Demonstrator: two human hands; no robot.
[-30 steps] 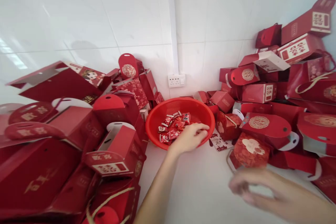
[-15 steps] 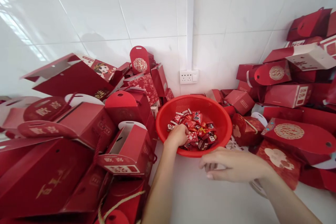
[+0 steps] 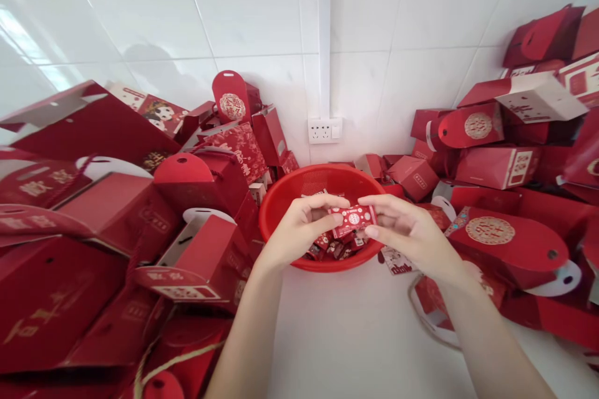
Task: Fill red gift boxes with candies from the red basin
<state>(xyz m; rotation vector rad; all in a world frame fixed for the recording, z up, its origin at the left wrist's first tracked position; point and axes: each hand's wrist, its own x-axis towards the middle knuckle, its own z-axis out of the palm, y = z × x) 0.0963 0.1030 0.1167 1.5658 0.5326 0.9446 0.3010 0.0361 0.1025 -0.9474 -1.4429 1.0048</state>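
Note:
A small red wrapped candy (image 3: 354,218) with white dots and a round white emblem is held up above the basket. My left hand (image 3: 304,221) pinches its left end between thumb and fingers. At the other end, my right hand (image 3: 407,227) has its thumb and fingertips on the wrapper's right edge, the other fingers curled behind. Below sits a red plastic basket (image 3: 276,199), holding several loose wrapped candies (image 3: 327,246) in red packaging. My hands and the held candy hide part of this pile.
Red paper gift boxes (image 3: 116,206) are heaped on the left. More boxes (image 3: 510,230) are piled on the right, one with a cord loop reaching the white table (image 3: 327,330). A socket (image 3: 324,131) is on the tiled wall behind.
My left hand has come up out of the candy pile with a wrapped candy. My right hand has moved up and inward to meet it. The view has shifted slightly.

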